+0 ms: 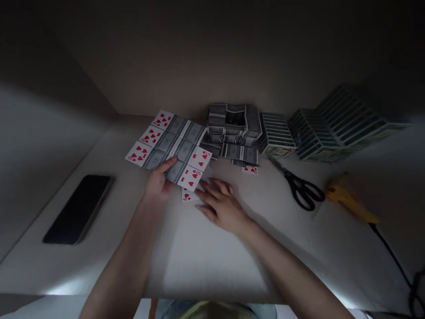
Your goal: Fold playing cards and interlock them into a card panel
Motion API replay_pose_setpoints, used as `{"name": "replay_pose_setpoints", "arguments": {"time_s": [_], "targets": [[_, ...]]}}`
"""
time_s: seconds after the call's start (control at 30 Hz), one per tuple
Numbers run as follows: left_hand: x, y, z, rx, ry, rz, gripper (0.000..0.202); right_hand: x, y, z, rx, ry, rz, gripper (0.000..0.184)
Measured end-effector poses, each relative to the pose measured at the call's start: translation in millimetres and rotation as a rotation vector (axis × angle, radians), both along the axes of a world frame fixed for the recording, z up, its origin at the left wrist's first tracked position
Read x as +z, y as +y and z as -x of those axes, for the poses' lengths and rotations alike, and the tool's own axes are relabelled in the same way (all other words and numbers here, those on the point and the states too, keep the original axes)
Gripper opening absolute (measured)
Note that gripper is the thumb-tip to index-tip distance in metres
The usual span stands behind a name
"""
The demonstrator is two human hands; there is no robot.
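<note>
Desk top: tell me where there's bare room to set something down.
Bare desk lies between the phone and left hand, and between the right hand and scissors. Crowded: the playing cards and card stacks at the back.

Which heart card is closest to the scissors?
The heart card poking out under the face-down cards, beside the scissors; the other heart cards lie farther left.

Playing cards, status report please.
Left hand thumb on the overlapping heart cards. Right hand beside the four of hearts. Black-handled scissors off to the right.
</note>
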State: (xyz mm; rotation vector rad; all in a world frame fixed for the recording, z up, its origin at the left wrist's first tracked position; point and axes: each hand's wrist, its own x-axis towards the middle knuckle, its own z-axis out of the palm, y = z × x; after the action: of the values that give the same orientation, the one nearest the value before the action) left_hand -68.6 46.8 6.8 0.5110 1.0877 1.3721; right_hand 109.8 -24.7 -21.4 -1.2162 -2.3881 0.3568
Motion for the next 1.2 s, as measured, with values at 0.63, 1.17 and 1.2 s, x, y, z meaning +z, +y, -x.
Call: {"name": "replay_pose_setpoints", "arguments": {"time_s": [0.63,1.17,1.2], "targets": [[-1.3,-4,-5,-0.005,0.096,-0.054,0.041,-13.1,10,-9,-0.290,0.420,0.162,0.022],[-1.6,-8,-6,-0.084,0.091,0.012,0.044,-7.5,32,-33,-0.549,1.292,0.548,0.031],[-1.3,-8,-6,-0.096,0.088,0.024,0.043,-7.2,31,-33,-0.550,1.288,0.555,0.032]]}}
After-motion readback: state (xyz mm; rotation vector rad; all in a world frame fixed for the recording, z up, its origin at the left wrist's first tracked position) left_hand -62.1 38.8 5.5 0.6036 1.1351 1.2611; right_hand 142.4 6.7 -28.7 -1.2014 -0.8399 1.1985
